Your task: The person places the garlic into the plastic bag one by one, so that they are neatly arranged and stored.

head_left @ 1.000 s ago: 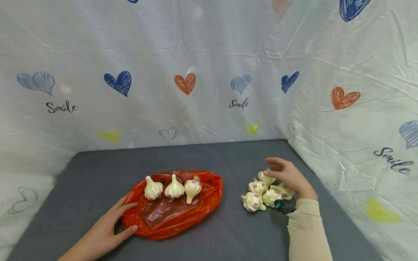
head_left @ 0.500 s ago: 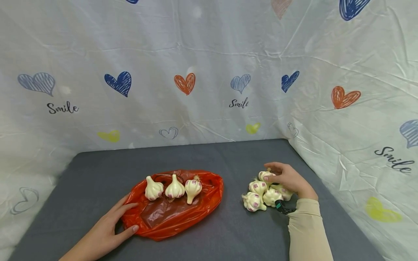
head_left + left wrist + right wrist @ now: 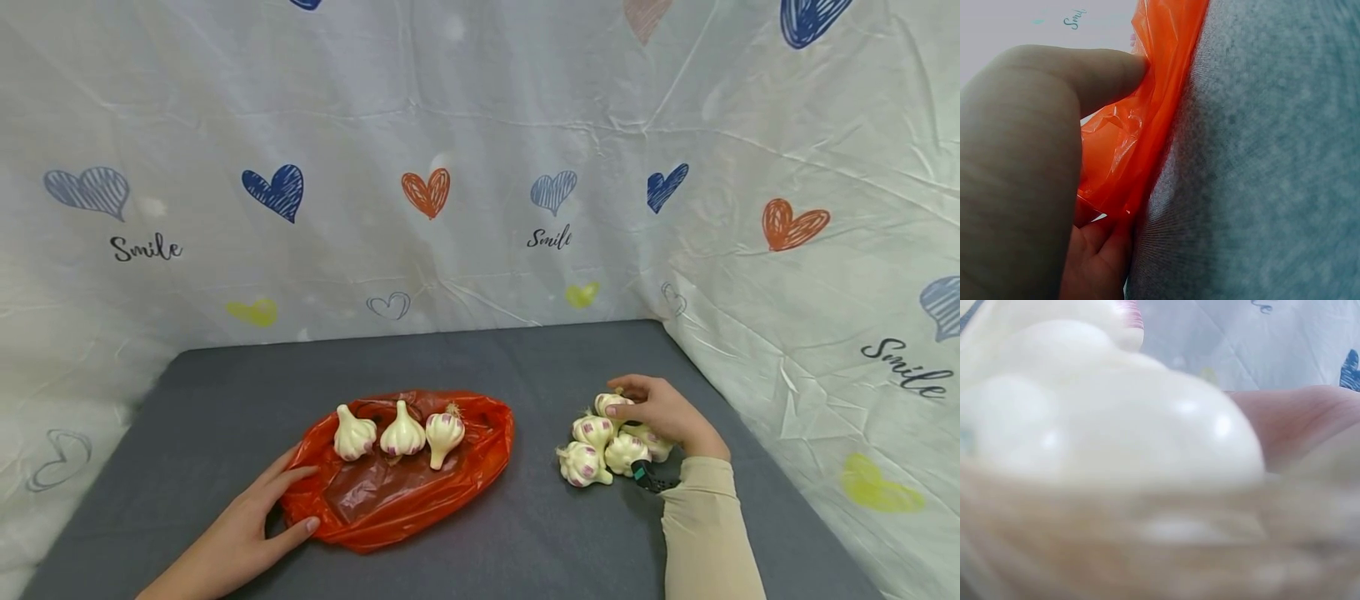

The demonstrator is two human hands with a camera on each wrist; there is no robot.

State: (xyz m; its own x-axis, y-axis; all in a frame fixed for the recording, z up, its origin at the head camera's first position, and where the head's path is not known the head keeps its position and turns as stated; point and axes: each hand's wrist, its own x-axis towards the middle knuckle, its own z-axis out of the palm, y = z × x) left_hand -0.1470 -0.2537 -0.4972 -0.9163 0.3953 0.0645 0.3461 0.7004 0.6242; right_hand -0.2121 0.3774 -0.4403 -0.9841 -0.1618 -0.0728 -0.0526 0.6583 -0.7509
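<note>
A red plastic bag (image 3: 420, 517) lies spread on the dark tabletop, its rim rolled up around a flat middle. My left hand (image 3: 232, 529) grips its left end, thumb on the near side and fingers on the far side. In the left wrist view the thumb presses into the red plastic (image 3: 1166, 81). Three white garlic bulbs (image 3: 402, 433) sit in a row on the bag. To the right is a cluster of several more, purple-marked. My right hand (image 3: 670, 412) pinches the farthest garlic bulb (image 3: 611, 405) there between thumb and fingers. Blurred bulbs (image 3: 1147, 425) fill the right wrist view.
Other garlic bulbs (image 3: 583, 464) lie close together below the right hand. A black strap with a green piece (image 3: 647, 475) hangs at the right wrist, beside them. A white sheet with printed hearts (image 3: 480, 275) rises behind the dark table (image 3: 547, 533) and along its right side.
My right hand has come down, and its thumb and fingers have closed around the farthest bulb of the cluster. The left hand and the bag stay as they were.
</note>
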